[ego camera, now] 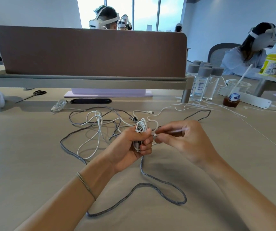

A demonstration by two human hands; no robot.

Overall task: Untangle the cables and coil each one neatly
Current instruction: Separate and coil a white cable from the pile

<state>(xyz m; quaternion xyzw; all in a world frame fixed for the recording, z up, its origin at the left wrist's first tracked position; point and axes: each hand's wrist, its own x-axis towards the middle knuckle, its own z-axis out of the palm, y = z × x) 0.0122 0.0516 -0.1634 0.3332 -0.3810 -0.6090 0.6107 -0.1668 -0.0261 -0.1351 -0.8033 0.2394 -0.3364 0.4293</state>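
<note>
- Two hands are working mid-table: left hand (134, 144) is clutching a small white cable coil (141, 128), right hand (177, 137) is pinching a blurred tie beside it.
- Binding seems next; grey braided cable (159, 180) is sprawling near, still tangled with white cable (92, 130) far left.

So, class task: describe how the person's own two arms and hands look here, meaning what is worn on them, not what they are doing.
Both forearms are bare, with no sleeves in view. The left wrist carries a thin grey-green band, wrapped as two slim strands. The left hand and the right hand wear no gloves, and no rings or watch can be seen. The right wrist is bare.
</note>
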